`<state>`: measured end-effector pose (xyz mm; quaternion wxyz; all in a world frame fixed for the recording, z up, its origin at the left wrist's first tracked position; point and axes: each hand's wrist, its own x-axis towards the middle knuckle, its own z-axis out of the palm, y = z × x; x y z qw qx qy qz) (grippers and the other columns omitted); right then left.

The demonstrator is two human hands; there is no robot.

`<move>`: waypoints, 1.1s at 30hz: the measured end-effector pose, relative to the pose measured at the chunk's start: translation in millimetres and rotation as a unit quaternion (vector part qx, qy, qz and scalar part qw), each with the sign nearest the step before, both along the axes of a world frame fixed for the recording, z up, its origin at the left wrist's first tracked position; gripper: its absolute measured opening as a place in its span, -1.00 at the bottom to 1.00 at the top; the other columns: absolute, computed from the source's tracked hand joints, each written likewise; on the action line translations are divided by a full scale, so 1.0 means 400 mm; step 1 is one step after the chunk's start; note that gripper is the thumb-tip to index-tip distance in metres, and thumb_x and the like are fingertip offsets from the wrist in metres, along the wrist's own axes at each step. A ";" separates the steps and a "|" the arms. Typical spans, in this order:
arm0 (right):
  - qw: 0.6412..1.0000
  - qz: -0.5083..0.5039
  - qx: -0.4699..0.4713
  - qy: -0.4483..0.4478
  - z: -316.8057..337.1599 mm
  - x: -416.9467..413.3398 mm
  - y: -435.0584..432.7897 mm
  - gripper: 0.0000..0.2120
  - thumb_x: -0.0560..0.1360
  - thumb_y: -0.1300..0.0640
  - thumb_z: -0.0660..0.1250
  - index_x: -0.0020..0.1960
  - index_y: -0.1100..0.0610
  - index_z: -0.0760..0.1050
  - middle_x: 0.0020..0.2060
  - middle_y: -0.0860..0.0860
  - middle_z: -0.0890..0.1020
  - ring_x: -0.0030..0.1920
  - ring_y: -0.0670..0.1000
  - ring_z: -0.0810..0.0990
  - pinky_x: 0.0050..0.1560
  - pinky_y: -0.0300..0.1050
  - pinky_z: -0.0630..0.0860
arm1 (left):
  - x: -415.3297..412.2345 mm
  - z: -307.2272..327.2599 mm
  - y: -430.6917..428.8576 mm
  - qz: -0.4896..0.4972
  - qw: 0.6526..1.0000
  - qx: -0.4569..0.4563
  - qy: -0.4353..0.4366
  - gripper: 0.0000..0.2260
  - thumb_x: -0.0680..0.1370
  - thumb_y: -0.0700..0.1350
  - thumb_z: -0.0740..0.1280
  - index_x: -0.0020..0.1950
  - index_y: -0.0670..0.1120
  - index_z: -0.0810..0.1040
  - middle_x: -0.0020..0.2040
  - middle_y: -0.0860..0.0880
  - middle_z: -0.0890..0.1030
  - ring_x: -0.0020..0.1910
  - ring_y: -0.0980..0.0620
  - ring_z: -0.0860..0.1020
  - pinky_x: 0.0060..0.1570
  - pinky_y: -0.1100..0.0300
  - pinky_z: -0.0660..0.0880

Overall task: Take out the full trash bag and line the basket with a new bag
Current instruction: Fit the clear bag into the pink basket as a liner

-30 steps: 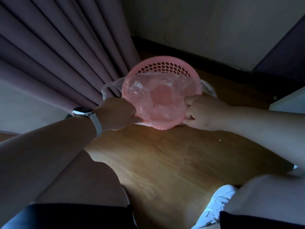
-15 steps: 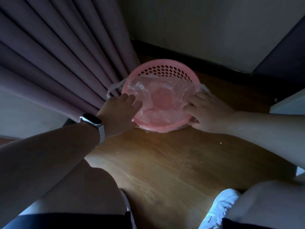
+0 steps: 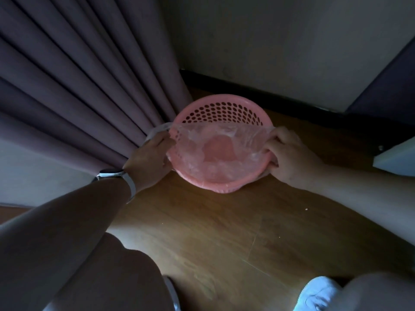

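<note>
One pink basket (image 3: 221,113) sits on the wooden floor (image 3: 224,232), close to the far wall (image 3: 269,41) and its dark skirting, with its perforated far side showing rows of round holes. One clear bag (image 3: 215,151) lies inside it, crumpled over the bottom and draped over the near rim; its far edge is stretched in a line across the mouth, so the far part of the basket is still bare.

Two hands work it. The left hand (image 3: 150,160), with one watch (image 3: 112,173) on its wrist, is curled at the basket's left rim, fingers closed on the bag's edge, where a loop of plastic sticks out toward the curtain. The right hand (image 3: 289,156) is curled at the right rim, fingers pinching the bag's edge there.

The purple curtain (image 3: 78,86) hangs in folds just left of the basket, touching or nearly touching it; I cannot tell which. A pale block (image 3: 397,156) stands at the right edge, well apart. Near me, two knees and one white shoe (image 3: 318,295) show at the bottom.
</note>
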<state>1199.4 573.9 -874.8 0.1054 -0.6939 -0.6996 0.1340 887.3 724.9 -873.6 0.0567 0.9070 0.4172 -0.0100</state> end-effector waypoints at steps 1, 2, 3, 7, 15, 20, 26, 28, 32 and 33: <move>1.000 0.000 -0.006 0.008 -0.002 0.002 0.001 -0.71 0.41 0.06 0.46 0.09 0.09 0.51 0.25 0.02 0.36 0.26 0.02 0.38 0.25 -0.13 0.41 | 0.000 -0.001 0.003 0.007 1.000 -0.006 -0.009 -0.49 0.45 -0.13 0.46 0.37 -0.13 0.45 0.43 -0.12 0.36 0.21 -0.21 0.51 0.05 -0.03 0.55; 1.000 -0.002 -0.010 0.016 -0.003 0.004 0.002 -0.71 0.42 0.08 0.46 0.09 0.09 0.50 0.25 0.01 0.35 0.25 0.00 0.39 0.24 -0.16 0.42 | 0.000 -0.002 0.005 0.015 1.000 -0.014 -0.019 -0.49 0.45 -0.15 0.46 0.37 -0.14 0.44 0.44 -0.12 0.34 0.18 -0.21 0.52 0.05 -0.02 0.54; 1.000 -0.008 -0.013 0.025 -0.005 0.005 0.003 -0.72 0.43 0.10 0.45 0.10 0.09 0.50 0.25 0.00 0.35 0.22 -0.03 0.42 0.22 -0.19 0.44 | 0.002 0.000 0.006 0.022 0.999 -0.022 -0.027 -0.51 0.46 -0.16 0.45 0.37 -0.14 0.44 0.44 -0.12 0.33 0.17 -0.21 0.53 0.06 -0.01 0.53; 0.994 -0.079 -0.017 0.074 -0.006 0.011 0.022 -0.82 0.52 0.22 0.33 0.12 0.10 0.52 0.20 -0.03 0.39 0.08 -0.12 0.44 0.02 -0.39 0.36 | 0.006 0.004 0.024 0.013 1.000 -0.014 -0.014 -0.61 0.49 -0.29 0.36 0.32 -0.16 0.51 0.41 -0.16 0.39 0.15 -0.25 0.54 0.10 0.00 0.51; 0.969 -0.170 -0.021 0.177 -0.017 0.020 0.053 -0.85 0.54 0.04 0.32 0.09 0.00 0.44 0.06 -0.06 0.42 -0.13 -0.14 0.51 -0.23 -0.33 0.49 | 0.029 0.030 0.051 0.121 0.974 -0.062 -0.180 -0.77 0.54 -0.24 0.23 0.08 -0.10 0.63 0.12 -0.05 0.57 0.03 -0.14 0.59 0.07 0.05 0.54; 0.962 -0.183 -0.024 0.199 -0.037 0.017 0.065 -0.58 0.39 0.02 0.50 0.14 -0.05 0.36 0.13 -0.08 0.41 0.01 -0.07 0.53 -0.05 -0.15 0.63 | 0.068 0.026 0.039 0.145 0.969 -0.137 -0.148 -0.54 0.50 -0.03 0.43 0.37 -0.04 0.42 0.18 0.01 0.40 0.07 0.02 0.49 -0.04 0.19 0.54; 0.953 -0.196 -0.032 0.229 -0.051 0.023 0.085 -0.30 0.28 0.12 0.57 0.32 -0.04 0.31 0.24 -0.06 0.43 0.19 -0.03 0.51 0.08 -0.03 0.61 | 0.094 0.008 0.052 0.173 0.956 -0.167 -0.166 -0.35 0.44 0.01 0.48 0.44 -0.02 0.27 0.34 -0.07 0.36 0.20 -0.07 0.49 0.09 -0.05 0.59; 0.952 -0.196 -0.052 0.228 -0.048 0.027 0.086 -0.21 0.29 0.12 0.57 0.41 -0.03 0.26 0.31 -0.04 0.39 0.27 -0.01 0.47 0.13 0.02 0.59 | 0.100 0.001 0.056 0.173 0.952 -0.182 -0.174 -0.38 0.48 0.01 0.43 0.46 -0.02 0.23 0.37 -0.07 0.34 0.23 -0.09 0.48 0.08 -0.08 0.59; 0.955 -0.197 -0.075 0.208 -0.031 0.036 0.077 -0.27 0.34 0.14 0.54 0.41 0.00 0.28 0.31 0.00 0.34 0.28 0.02 0.44 0.16 0.04 0.58 | 0.117 0.001 0.047 0.176 0.940 -0.209 -0.203 -0.35 0.46 0.11 0.43 0.43 0.02 0.20 0.34 -0.07 0.39 0.19 -0.10 0.51 0.00 -0.06 0.63; 0.956 -0.197 -0.079 0.202 -0.028 0.036 0.076 -0.28 0.34 0.15 0.54 0.40 0.01 0.29 0.30 0.01 0.34 0.26 0.02 0.44 0.13 0.01 0.58 | 0.119 0.001 0.045 0.180 0.939 -0.213 -0.202 -0.32 0.41 0.17 0.44 0.41 0.05 0.20 0.33 -0.05 0.40 0.16 -0.08 0.53 -0.04 -0.04 0.64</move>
